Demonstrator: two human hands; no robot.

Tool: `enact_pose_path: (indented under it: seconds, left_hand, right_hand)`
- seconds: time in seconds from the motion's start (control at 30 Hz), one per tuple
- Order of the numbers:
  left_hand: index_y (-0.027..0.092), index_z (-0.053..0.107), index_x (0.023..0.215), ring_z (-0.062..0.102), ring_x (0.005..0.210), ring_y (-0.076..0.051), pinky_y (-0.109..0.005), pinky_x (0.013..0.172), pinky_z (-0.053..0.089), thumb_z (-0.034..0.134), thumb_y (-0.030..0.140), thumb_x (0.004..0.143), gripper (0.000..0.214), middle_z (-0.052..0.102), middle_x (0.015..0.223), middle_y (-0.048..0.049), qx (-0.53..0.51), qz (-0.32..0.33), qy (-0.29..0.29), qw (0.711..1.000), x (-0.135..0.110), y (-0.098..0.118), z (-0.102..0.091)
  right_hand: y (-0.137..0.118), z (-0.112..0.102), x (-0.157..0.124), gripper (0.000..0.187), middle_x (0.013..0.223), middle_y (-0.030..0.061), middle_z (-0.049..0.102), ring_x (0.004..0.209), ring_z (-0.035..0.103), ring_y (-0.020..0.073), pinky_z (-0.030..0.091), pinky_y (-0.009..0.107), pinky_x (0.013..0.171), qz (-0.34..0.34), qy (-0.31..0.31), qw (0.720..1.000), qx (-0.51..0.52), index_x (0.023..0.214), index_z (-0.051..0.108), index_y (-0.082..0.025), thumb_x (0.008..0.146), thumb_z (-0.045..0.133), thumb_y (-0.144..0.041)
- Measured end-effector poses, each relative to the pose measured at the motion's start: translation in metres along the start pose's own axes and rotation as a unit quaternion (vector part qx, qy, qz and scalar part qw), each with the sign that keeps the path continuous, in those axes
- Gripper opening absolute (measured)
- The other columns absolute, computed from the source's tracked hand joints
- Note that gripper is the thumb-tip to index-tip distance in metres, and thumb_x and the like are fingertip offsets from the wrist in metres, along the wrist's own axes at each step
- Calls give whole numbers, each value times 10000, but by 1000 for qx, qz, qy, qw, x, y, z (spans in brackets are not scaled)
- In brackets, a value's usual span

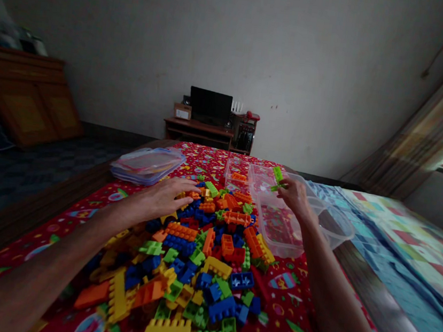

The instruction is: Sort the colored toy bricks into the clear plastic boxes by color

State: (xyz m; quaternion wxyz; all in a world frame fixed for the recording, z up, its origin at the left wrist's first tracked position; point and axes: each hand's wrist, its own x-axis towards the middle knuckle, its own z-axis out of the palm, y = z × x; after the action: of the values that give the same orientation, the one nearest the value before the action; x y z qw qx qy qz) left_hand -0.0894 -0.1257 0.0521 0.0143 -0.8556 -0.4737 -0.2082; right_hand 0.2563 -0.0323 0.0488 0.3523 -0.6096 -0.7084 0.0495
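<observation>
A large heap of building bricks [217,267] in orange, blue, yellow and green covers the middle of the table. My left hand [167,197] reaches over the far left side of this heap, thumb and fingers apart, close to orange and blue bricks; whether the fingertips touch any is hard to see. Light-green building bricks [277,175] are pinched in the fingers of my right hand [295,195], above the clear plastic boxes at the right of the heap. Below that hand is the nearest clear box [282,249]. Orange bricks [239,177] lie in another clear box farther back.
Stacked plastic lids [146,166] lie on the left of the red patterned tablecloth [202,158]. A round clear tub [345,231] stands at the right table edge. Beyond it is a bed [398,236]. A monitor [210,105] stands on a desk by the far wall.
</observation>
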Motion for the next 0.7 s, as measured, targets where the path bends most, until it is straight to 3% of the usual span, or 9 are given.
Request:
enact_pose_path:
  seconds: [0.27,0.7]
  left_hand:
    - [218,702,1070,610,1100,-240,-387,998,451,431,383,849,386,668,1203,-72,-8,4,0,1000,1,-1,-1]
    - [195,690,1086,593,1141,-251,-408,1017,434,424,371,866,387,645,1238,-101,2,6,-5,1000,-2,-2,1]
  right_hand:
    - [0,-3,0,243,578,28,673,539,655,151,464,240,561,-11,13,1000,5,871,733,-140,728,538,-121]
    - [1,-3,-2,267,626,61,692,570,667,154,461,225,574,-6,-4,1000,12,920,724,-102,746,522,-114]
